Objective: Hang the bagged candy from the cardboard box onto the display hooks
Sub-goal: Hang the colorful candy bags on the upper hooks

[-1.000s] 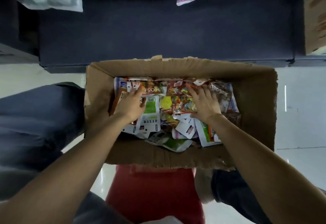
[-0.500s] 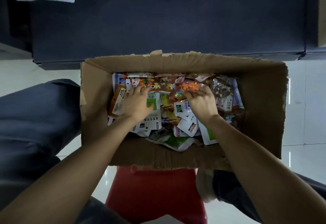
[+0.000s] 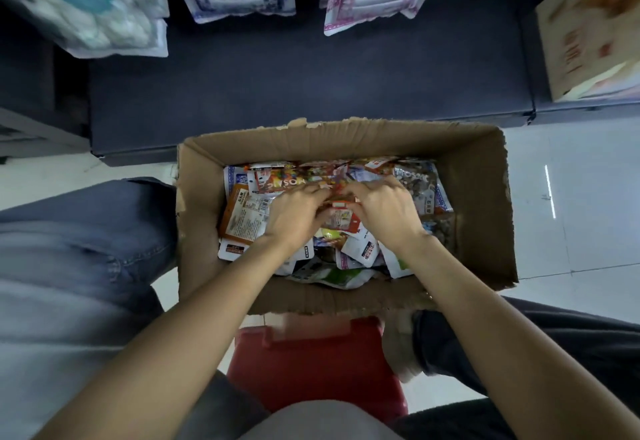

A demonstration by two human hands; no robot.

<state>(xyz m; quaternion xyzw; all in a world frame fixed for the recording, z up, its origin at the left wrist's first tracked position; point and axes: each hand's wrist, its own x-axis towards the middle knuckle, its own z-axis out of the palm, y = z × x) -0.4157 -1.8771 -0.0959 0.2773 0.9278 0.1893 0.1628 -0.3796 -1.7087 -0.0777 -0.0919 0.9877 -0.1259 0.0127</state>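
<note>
A small candy bag [image 3: 341, 218] is pinched betw. left hand [image 3: 294, 218] & right hand [image 3: 388, 212], fingers curled, at 12 o'clock inside cardboard box [image 3: 485, 204], likely sorted for hanging.

Open brown cardboard box [image 3: 481, 197], torn top edges, upright, bagged candy [image 3: 242, 218] heaped loose inside across the box floor, mixed orange, white, green and multicoloured packets, lying flat and overlapping, one multicoloured bag [image 3: 284, 181] against the box's far wall
</note>
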